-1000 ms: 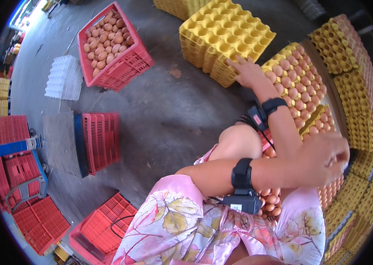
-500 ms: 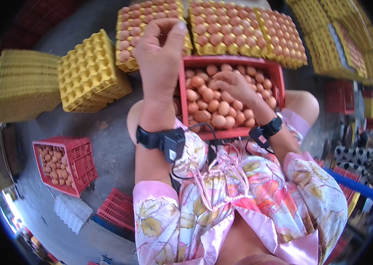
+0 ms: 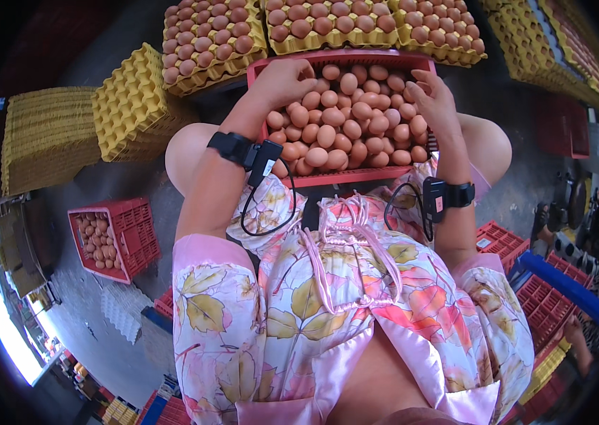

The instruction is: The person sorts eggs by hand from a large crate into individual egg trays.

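A red plastic crate (image 3: 347, 57) full of loose brown eggs (image 3: 352, 129) is between my knees. My left hand (image 3: 286, 83) is over its far left part, palm down. Its fingers are curled in close above the eggs, and whatever they may hold is hidden. At the far right side, my right hand (image 3: 435, 101) reaches in with bent fingers, thumb and fingertips apart beside the eggs near the wall. No egg shows between them. Just beyond the crate, yellow egg trays filled with eggs stand in a row: a left tray (image 3: 207, 44), a middle tray (image 3: 331, 25) and a right tray (image 3: 441, 32).
Empty yellow trays are stacked to the left, one stack (image 3: 133, 106) nearer and a taller one (image 3: 48, 142) beyond. A tipped red crate (image 3: 129, 237) with eggs lies on the floor at left. More tray stacks (image 3: 554, 57) stand far right; red crates (image 3: 501, 244) and a blue bar (image 3: 568, 290) are at right.
My left hand has come down from above the far left tray to the crate. My right hand has shifted from the crate's middle to its right side. The view has also shifted.
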